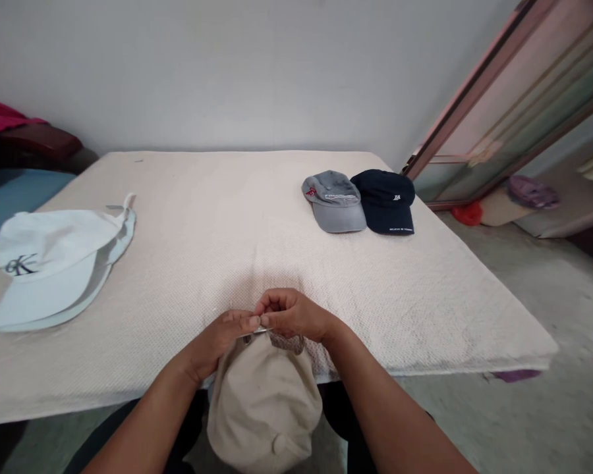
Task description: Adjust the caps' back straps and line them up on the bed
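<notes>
A beige baseball cap (267, 408) hangs over the near edge of the table, its crown toward me and its button low in view. My left hand (230, 336) pinches the cap's back strap from the left. Thumb and fingers of my right hand (294, 314) close on the same strap from the right, so the fingertips of both hands meet. Between them a bit of the strap and what looks like a metal buckle (260, 330) shows; the fingers cover most of it. The cap's brim is not visible.
White caps (62, 257) with a dark logo lie stacked at the left of the cloth-covered table (202, 217). A grey cap (333, 201) and a navy cap (385, 201) sit side by side at the back right. Behind the table stands a pale wall (237, 72).
</notes>
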Action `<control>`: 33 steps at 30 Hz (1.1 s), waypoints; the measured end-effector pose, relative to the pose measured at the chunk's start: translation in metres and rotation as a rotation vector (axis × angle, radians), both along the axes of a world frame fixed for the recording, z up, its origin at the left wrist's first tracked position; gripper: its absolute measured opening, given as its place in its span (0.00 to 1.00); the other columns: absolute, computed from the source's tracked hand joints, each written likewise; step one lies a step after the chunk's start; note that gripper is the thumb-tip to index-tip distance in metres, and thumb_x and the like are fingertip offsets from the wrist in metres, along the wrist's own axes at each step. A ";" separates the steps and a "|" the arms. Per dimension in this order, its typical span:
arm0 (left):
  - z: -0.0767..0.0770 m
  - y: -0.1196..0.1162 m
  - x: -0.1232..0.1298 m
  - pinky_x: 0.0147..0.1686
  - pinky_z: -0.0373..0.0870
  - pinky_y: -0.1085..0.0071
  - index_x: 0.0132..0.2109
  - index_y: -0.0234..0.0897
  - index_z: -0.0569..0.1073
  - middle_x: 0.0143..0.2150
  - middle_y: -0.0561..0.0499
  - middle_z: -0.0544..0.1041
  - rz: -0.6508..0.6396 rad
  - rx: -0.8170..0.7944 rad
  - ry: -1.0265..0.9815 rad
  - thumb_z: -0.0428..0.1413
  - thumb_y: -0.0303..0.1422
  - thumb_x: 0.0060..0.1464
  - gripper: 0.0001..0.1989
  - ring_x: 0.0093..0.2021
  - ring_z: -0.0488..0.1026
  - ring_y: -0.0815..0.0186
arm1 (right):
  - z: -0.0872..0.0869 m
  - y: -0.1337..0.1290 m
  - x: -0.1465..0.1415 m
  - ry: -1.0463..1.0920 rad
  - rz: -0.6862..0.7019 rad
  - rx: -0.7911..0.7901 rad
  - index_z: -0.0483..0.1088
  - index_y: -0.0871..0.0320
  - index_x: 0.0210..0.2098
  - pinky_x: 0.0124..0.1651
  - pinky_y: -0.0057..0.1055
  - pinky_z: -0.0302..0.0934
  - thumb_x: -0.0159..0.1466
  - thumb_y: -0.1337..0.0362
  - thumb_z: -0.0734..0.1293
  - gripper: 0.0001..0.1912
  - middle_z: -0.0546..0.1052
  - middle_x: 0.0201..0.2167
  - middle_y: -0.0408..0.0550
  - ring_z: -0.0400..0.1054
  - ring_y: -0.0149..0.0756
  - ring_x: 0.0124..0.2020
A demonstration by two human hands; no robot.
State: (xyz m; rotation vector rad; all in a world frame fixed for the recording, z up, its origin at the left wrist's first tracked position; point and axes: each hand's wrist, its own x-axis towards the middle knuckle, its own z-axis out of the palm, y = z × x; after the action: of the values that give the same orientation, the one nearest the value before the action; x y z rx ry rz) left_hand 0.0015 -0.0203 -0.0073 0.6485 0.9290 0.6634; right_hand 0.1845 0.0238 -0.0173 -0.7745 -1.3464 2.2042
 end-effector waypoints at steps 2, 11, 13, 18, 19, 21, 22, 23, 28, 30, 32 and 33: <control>0.000 0.000 -0.001 0.24 0.63 0.74 0.27 0.30 0.74 0.22 0.50 0.74 0.015 -0.008 -0.010 0.62 0.34 0.48 0.10 0.21 0.67 0.70 | -0.001 -0.001 0.001 0.033 -0.007 -0.021 0.68 0.60 0.35 0.17 0.21 0.43 0.56 0.60 0.70 0.12 0.63 0.18 0.35 0.49 0.20 0.16; 0.003 0.005 -0.017 0.34 0.69 0.66 0.35 0.28 0.78 0.30 0.42 0.79 0.116 -0.026 -0.091 0.58 0.34 0.52 0.10 0.29 0.74 0.61 | 0.004 -0.001 0.013 -0.017 -0.064 0.022 0.70 0.60 0.36 0.24 0.24 0.48 0.62 0.55 0.65 0.13 0.69 0.24 0.42 0.57 0.25 0.22; 0.004 0.008 -0.020 0.32 0.70 0.67 0.33 0.29 0.78 0.29 0.43 0.79 0.188 -0.045 -0.084 0.60 0.33 0.50 0.09 0.28 0.74 0.62 | 0.004 -0.001 0.015 -0.062 -0.010 0.016 0.71 0.61 0.35 0.23 0.24 0.46 0.62 0.54 0.65 0.15 0.70 0.27 0.44 0.56 0.24 0.22; 0.007 0.010 -0.020 0.32 0.70 0.68 0.32 0.29 0.78 0.29 0.44 0.80 0.253 -0.082 -0.081 0.59 0.33 0.50 0.09 0.28 0.74 0.63 | 0.001 0.002 0.015 0.006 -0.090 -0.117 0.70 0.61 0.27 0.25 0.24 0.48 0.56 0.58 0.71 0.12 0.67 0.23 0.41 0.57 0.24 0.23; 0.008 0.010 -0.019 0.33 0.70 0.68 0.33 0.29 0.78 0.30 0.43 0.80 0.247 -0.093 -0.099 0.58 0.34 0.52 0.10 0.29 0.75 0.62 | 0.000 0.004 0.015 0.025 -0.162 -0.150 0.69 0.61 0.26 0.25 0.24 0.49 0.55 0.58 0.71 0.12 0.67 0.23 0.40 0.57 0.24 0.22; 0.010 0.008 -0.017 0.37 0.71 0.66 0.37 0.30 0.79 0.33 0.42 0.80 0.215 -0.095 -0.154 0.56 0.34 0.54 0.11 0.32 0.75 0.61 | 0.000 0.009 0.015 0.054 -0.312 -0.200 0.69 0.60 0.26 0.24 0.24 0.48 0.55 0.58 0.71 0.12 0.67 0.22 0.40 0.56 0.23 0.20; 0.011 0.007 -0.016 0.38 0.70 0.66 0.39 0.30 0.78 0.35 0.42 0.80 0.186 -0.084 -0.177 0.56 0.34 0.54 0.12 0.34 0.76 0.60 | 0.000 0.011 0.015 0.071 -0.380 -0.214 0.69 0.60 0.26 0.24 0.24 0.48 0.55 0.58 0.71 0.11 0.68 0.23 0.40 0.56 0.23 0.20; 0.011 0.006 -0.015 0.37 0.70 0.67 0.41 0.30 0.78 0.36 0.41 0.80 0.149 -0.070 -0.190 0.56 0.33 0.54 0.12 0.34 0.76 0.60 | 0.000 0.014 0.016 0.093 -0.442 -0.222 0.69 0.59 0.26 0.24 0.24 0.49 0.55 0.58 0.71 0.11 0.68 0.23 0.40 0.56 0.24 0.20; 0.015 0.008 -0.014 0.39 0.72 0.64 0.42 0.29 0.78 0.36 0.40 0.81 0.292 -0.084 -0.200 0.57 0.30 0.52 0.11 0.36 0.77 0.56 | 0.000 0.022 0.016 0.154 -0.629 -0.267 0.71 0.59 0.32 0.27 0.26 0.54 0.54 0.58 0.71 0.11 0.68 0.21 0.40 0.60 0.27 0.21; 0.017 0.013 -0.019 0.42 0.73 0.61 0.39 0.30 0.78 0.33 0.42 0.81 0.477 -0.161 -0.208 0.55 0.30 0.52 0.10 0.37 0.78 0.55 | -0.001 0.021 0.014 0.156 -0.589 -0.310 0.72 0.59 0.35 0.30 0.27 0.56 0.56 0.56 0.69 0.13 0.72 0.24 0.43 0.64 0.29 0.24; 0.018 0.021 -0.028 0.41 0.75 0.61 0.36 0.31 0.78 0.30 0.43 0.81 0.636 -0.207 -0.231 0.53 0.30 0.53 0.10 0.36 0.79 0.55 | -0.003 0.019 0.012 0.177 -0.503 -0.364 0.71 0.60 0.37 0.33 0.29 0.59 0.59 0.52 0.66 0.16 0.74 0.28 0.46 0.67 0.33 0.28; 0.017 0.026 -0.035 0.40 0.75 0.61 0.36 0.32 0.78 0.29 0.44 0.81 0.703 -0.200 -0.262 0.51 0.30 0.54 0.11 0.35 0.79 0.55 | -0.004 0.017 0.011 0.192 -0.464 -0.390 0.71 0.60 0.37 0.35 0.30 0.59 0.60 0.51 0.64 0.17 0.75 0.29 0.47 0.68 0.33 0.29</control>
State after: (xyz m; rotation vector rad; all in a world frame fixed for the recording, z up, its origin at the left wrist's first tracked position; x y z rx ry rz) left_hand -0.0332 0.0054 0.0099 0.0319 0.9580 1.2268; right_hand 0.1956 0.0411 -0.0209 -0.8770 -0.5735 2.1068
